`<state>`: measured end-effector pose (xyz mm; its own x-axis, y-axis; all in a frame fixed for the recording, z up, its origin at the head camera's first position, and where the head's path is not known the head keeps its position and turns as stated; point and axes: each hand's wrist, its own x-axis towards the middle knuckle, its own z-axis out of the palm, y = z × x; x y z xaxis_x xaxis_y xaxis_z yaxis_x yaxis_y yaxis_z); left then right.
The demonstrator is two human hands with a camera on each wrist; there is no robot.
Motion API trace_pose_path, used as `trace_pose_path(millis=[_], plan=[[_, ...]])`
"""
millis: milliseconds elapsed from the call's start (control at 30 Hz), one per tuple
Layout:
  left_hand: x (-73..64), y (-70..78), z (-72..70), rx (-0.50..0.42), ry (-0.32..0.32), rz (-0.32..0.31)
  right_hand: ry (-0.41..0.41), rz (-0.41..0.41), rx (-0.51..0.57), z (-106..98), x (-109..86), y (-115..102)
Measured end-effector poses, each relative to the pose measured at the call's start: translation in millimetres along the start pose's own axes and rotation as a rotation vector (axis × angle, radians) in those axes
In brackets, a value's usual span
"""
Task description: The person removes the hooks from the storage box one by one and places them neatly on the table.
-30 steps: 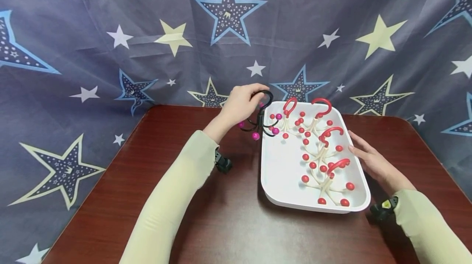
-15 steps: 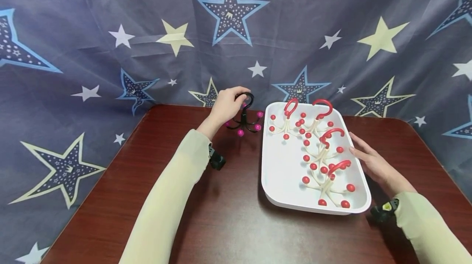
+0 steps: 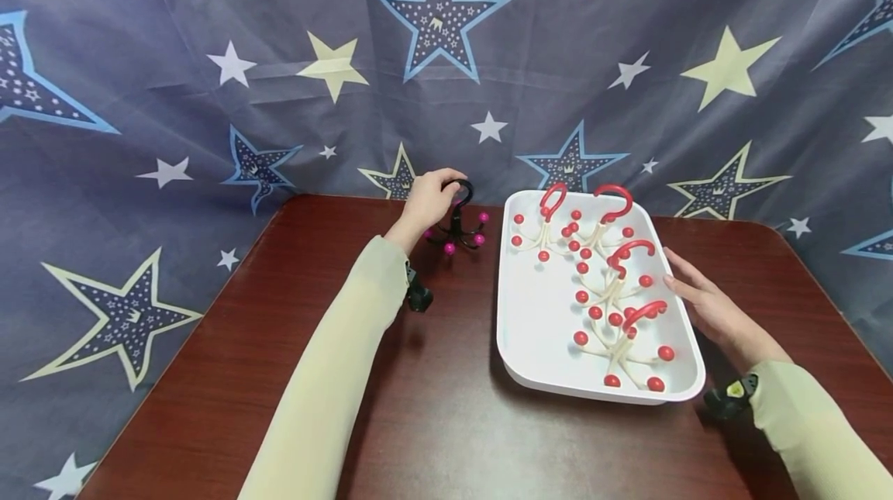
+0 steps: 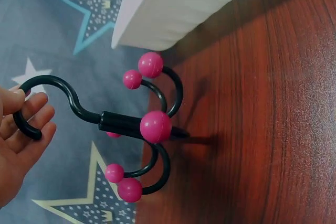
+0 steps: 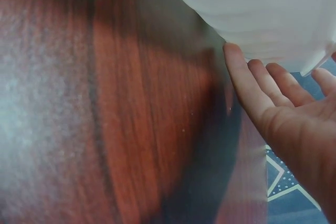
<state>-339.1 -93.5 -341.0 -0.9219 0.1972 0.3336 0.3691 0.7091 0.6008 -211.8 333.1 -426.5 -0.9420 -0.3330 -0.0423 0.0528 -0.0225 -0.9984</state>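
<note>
My left hand (image 3: 429, 199) pinches the curved top of a black claw hook (image 3: 456, 224), left of the white tray's far end. In the left wrist view the hook (image 4: 121, 123) has several bent arms tipped with pink balls, and thumb and fingers (image 4: 39, 113) are at its crook. Its lower tip is at or just above the table; I cannot tell which. My right hand (image 3: 713, 312) has its fingers extended along the right side of the white tray (image 3: 533, 345). In the right wrist view these fingertips (image 5: 233, 51) rest against the tray's outer wall.
Several cream claw hooks with red crooks and red balls, such as the nearest one (image 3: 619, 351), stand inside the tray along its far and right sides. A dark red wooden table (image 3: 432, 415) meets a star-patterned cloth (image 3: 335, 108) at the back.
My left hand has carried the black hook leftward, from over the tray's far left rim to a spot over the table beside it. The right hand stays at the tray's side.
</note>
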Motion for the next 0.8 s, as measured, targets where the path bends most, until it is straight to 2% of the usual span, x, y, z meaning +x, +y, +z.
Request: trace_pose_path(millis=[400,600,800], plan=[[0.0,-17.5,12.3,-0.038,0.034,-0.076,0.03,0.034,-0.015,1.0,-2.3,-0.4],[-0.2,-10.0,8.9,-0.03,0.017,-0.058,0.017,0.024,-0.021,0.1,-1.9,0.5],[0.2,9.9,5.3,0.009,0.071,-0.014,0.019,0.023,-0.021,0.5,-0.8,0.9]])
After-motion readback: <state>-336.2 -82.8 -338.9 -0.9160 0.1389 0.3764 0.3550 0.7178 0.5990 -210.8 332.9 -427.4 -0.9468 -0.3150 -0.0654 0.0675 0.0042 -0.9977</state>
